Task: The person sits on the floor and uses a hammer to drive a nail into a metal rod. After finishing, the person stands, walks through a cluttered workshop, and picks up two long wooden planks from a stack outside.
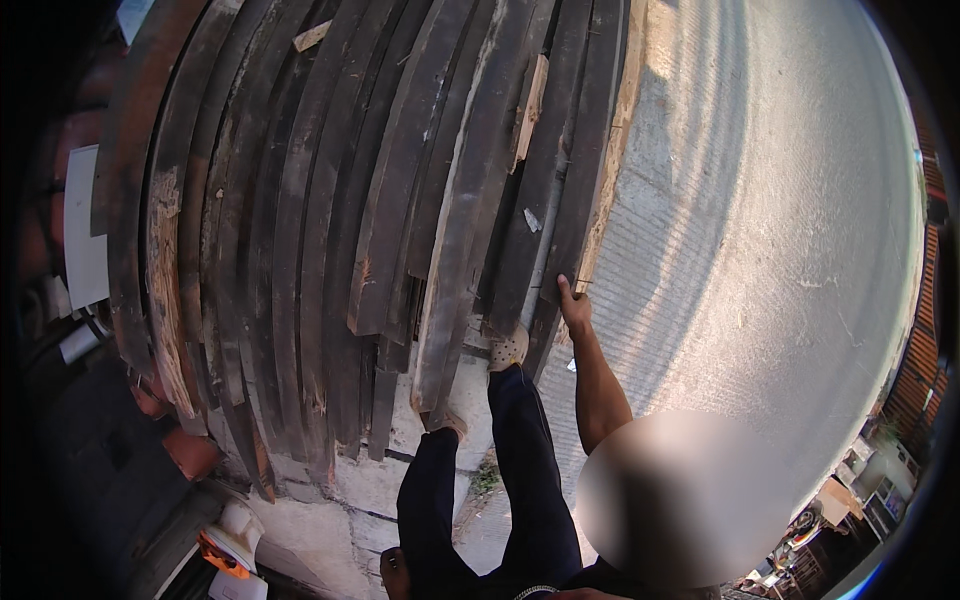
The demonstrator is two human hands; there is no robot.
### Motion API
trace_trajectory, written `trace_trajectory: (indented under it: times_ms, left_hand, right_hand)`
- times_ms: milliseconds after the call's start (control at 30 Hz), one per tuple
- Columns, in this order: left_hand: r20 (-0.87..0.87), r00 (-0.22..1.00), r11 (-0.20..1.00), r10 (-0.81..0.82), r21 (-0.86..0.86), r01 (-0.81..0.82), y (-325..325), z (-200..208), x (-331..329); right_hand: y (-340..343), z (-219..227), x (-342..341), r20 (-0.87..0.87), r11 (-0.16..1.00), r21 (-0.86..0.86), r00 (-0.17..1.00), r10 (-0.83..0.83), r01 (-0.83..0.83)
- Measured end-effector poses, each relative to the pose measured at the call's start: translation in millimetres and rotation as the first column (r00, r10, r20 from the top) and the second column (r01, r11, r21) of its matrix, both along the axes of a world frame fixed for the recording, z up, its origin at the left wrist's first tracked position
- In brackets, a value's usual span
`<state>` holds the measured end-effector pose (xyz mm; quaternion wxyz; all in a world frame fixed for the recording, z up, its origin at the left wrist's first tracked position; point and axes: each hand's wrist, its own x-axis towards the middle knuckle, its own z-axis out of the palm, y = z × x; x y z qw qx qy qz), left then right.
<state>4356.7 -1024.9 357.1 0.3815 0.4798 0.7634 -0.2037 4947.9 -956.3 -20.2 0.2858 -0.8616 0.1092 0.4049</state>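
Observation:
My right hand [573, 305] grips the outermost dark wooden beam [570, 235] at the right side of a pile. Its thumb lies along the beam's top; the other fingers go over the outer side and are partly hidden. Low in the picture, my left hand [394, 573] hangs beside my left leg, away from the wood; its fingers are too small and dark to read. Long weathered beams [330, 200] lie side by side, their near ends uneven. A pale splintered edge [607, 200] runs along the pile's right side, next to the gripped beam.
My right foot, in a tan perforated clog [509, 347], is against the beam ends. A loose wood splinter [529, 115] lies on the pile. Concrete road [780, 220] stretches right. Reddish pots [190, 452] and a white panel [84, 228] stand left. A blurred patch covers the lower right.

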Motion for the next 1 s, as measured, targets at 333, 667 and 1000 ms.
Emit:
trace_trajectory:
  times_ms: [333,667,1000]
  left_hand:
    - [0.451,0.888,0.991,-0.091,0.131,0.035,87,-97,184]
    - [0.716,0.651,0.965,0.253,-0.238,-0.114,61,-165,305]
    - [0.586,0.776,0.960,0.233,-0.266,-0.087,27,-166,203]
  right_hand:
    - [-20,-42,-6,0.138,0.996,0.006,0.986,-0.094,0.094]
    - [15,-14,-112,-0.258,0.957,0.245,0.962,-0.087,0.153]
    - [36,0,-109,-0.031,0.983,-0.061,0.985,0.170,-0.172]
